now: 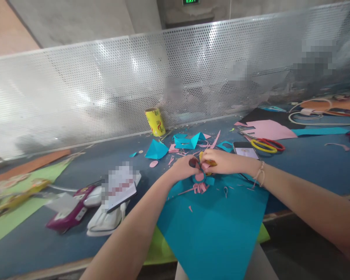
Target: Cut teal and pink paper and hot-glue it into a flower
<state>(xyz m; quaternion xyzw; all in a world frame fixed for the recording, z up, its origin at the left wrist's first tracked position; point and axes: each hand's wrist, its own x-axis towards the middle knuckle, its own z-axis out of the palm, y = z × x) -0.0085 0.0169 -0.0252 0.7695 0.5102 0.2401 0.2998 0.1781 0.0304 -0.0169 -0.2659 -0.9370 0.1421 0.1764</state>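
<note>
My left hand point(183, 168) and my right hand point(221, 161) meet over a large teal paper sheet point(218, 229), both pinched on a small paper piece point(199, 179) made of pink and teal bits, with pink strips hanging below it. Something yellow shows between the fingers of my right hand, too hidden to name. A cord bracelet point(259, 174) is on my right wrist.
Teal and pink paper scraps point(186, 142) lie behind the hands. Red-and-yellow scissors point(266, 145) and a phone point(245, 149) sit at right beside a pink sheet point(268, 129). A yellow roll point(155, 121) stands against the perforated metal wall. A purple device point(68, 214) and white items lie at left.
</note>
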